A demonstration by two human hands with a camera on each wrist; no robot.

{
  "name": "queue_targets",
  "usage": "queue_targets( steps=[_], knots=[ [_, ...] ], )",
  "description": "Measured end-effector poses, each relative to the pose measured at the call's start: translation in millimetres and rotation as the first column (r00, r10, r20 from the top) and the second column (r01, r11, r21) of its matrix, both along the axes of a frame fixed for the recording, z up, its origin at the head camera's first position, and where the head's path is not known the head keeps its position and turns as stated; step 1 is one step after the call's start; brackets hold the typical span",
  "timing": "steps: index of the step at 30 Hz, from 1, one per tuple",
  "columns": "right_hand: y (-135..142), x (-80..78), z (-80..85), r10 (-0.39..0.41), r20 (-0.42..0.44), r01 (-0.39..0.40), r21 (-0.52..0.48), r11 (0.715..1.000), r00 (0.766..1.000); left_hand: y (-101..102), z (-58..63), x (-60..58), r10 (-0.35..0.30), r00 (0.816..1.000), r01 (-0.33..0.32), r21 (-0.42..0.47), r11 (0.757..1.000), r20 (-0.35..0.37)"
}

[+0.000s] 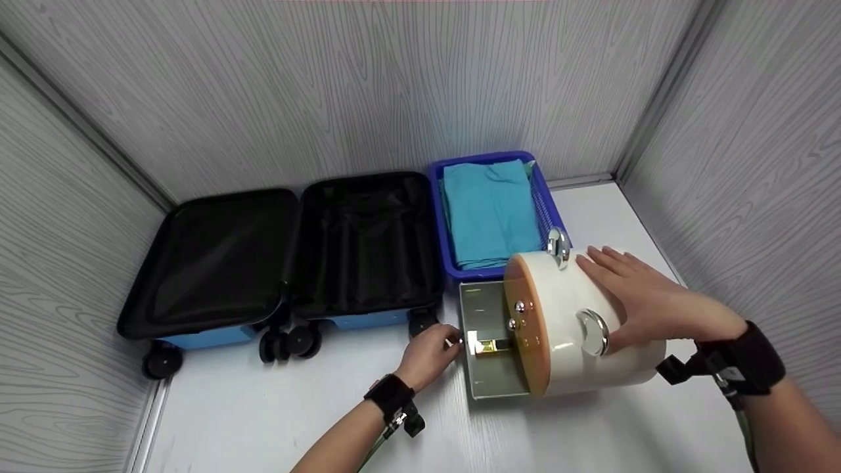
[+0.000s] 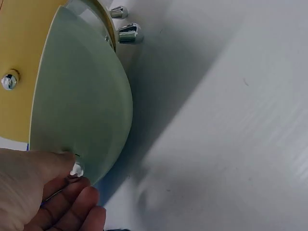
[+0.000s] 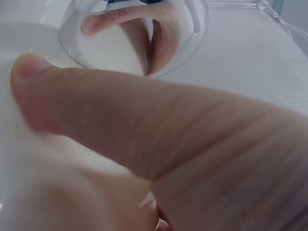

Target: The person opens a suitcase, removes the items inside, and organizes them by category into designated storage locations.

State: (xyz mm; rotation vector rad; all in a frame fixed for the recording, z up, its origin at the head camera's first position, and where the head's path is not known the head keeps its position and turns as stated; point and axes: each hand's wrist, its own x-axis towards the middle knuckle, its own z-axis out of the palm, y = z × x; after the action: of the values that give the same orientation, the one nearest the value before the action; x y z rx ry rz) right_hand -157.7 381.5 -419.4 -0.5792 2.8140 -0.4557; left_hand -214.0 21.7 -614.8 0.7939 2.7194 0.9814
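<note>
A white rounded storage case (image 1: 568, 341) with an orange see-through front (image 1: 531, 328) lies on the table, its drawer (image 1: 489, 381) pulled out. Inside that drawer is a small gold-and-black item (image 1: 493, 347). My left hand (image 1: 430, 355) pinches the drawer's silver knob (image 2: 77, 169) between thumb and fingers. Spread over the top of the case, my right hand (image 1: 647, 299) rests with its thumb close to a chrome handle (image 1: 594, 333). In the right wrist view the thumb (image 3: 86, 101) lies along the white surface, next to the shiny handle.
An open suitcase with black-lined halves (image 1: 368, 243) stands on wheels at the left. Behind the case, a blue basket (image 1: 441, 217) holds folded turquoise cloth (image 1: 493, 217). Wood-grain panels (image 1: 368, 85) enclose the white table (image 1: 295, 407) at the back and sides.
</note>
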Motion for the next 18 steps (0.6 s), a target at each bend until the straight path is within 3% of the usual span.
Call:
queue_targets(
  steps=[18],
  knots=[
    [1,-2.6,5.3,-0.01,0.01,0.009,0.02,1.0,1.0,76,1.7,-2.3,-0.076,0.997,0.076,0.011,0.997,-0.013]
  ],
)
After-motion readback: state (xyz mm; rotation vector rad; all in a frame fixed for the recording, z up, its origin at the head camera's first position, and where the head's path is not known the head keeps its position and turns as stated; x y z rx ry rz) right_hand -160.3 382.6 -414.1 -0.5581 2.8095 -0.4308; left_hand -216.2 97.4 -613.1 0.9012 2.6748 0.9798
